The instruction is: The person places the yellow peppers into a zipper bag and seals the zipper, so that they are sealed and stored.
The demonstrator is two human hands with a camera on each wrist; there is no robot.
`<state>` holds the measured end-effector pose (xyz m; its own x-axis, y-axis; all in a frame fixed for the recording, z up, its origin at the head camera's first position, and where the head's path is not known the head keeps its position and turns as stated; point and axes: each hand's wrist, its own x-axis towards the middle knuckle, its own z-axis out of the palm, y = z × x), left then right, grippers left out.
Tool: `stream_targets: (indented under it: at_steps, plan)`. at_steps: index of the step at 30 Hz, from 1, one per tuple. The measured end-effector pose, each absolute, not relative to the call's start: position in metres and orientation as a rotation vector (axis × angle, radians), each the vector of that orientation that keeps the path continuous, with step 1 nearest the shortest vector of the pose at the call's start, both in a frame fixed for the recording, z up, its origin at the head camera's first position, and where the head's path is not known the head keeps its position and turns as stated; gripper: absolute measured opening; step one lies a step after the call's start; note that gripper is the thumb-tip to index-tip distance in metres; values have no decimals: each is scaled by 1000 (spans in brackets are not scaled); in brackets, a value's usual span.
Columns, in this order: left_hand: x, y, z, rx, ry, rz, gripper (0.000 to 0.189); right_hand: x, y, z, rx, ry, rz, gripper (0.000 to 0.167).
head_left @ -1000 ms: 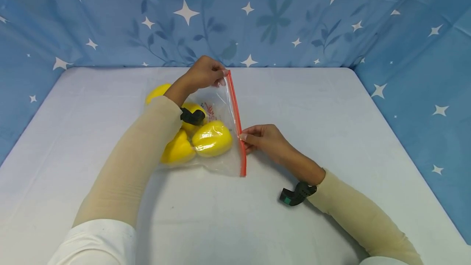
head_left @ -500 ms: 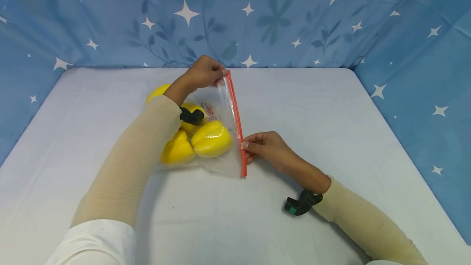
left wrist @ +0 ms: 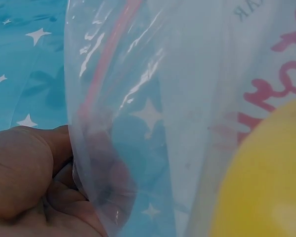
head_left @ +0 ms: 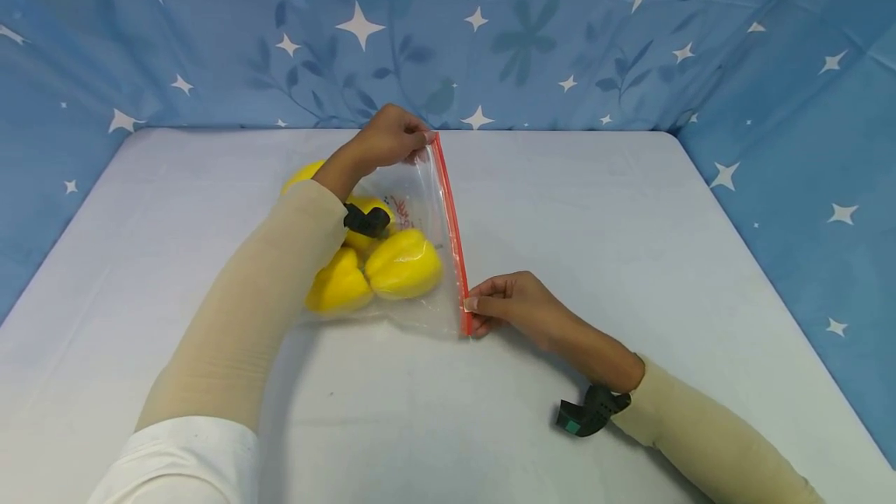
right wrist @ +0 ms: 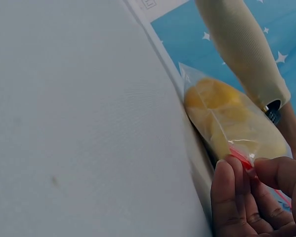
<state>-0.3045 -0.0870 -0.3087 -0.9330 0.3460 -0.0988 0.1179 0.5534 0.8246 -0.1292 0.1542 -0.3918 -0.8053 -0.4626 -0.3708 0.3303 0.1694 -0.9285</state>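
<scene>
A clear zip bag [head_left: 427, 313] with a red seal strip [head_left: 451, 220] along its right edge lies on the table, red print on its face. Inside it are several yellow lemon-like fruits [head_left: 404, 264], partly covered by the left forearm. My left hand [head_left: 392, 136] pinches the far corner of the bag at the strip's top end. Close to the strip's near end, my right hand [head_left: 514, 306] pinches the red seal between thumb and fingers. In the right wrist view the thumb and fingers of that hand [right wrist: 259, 192] hold the strip's end, with the bag bulging behind.
A white cloth covers the table [head_left: 630, 239]. Behind and beside it hangs a blue curtain [head_left: 448, 37] with white stars. Black wrist cameras sit on both wrists, the right one [head_left: 593, 411] close over the table.
My right hand has slid along the red seal toward the near end of the bag, pinching it throughout. The left hand stays at the far corner, and the fruits keep their places.
</scene>
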Motion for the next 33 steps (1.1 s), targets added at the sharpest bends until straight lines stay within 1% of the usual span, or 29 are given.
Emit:
stream_targets:
  at_steps: [10,18,22,28,33]
  plan:
    - [-305,-93,-309,352,2528,1355,27,-122,158,-390,-136,1801,-1672,21]
    - [-305,-91,-312,398,2488,1311,28,-121,160,-390,-185,1772,-1643,20]
    - [-304,-93,-311,403,2455,1202,39,-121,160,-390,-189,1776,-1612,22]
    - [-305,-103,-303,355,2349,1134,68,-122,163,-390,-180,1788,-1608,22]
    - [-301,-112,-296,388,2423,818,75,-124,166,-390,-195,1766,-1599,21]
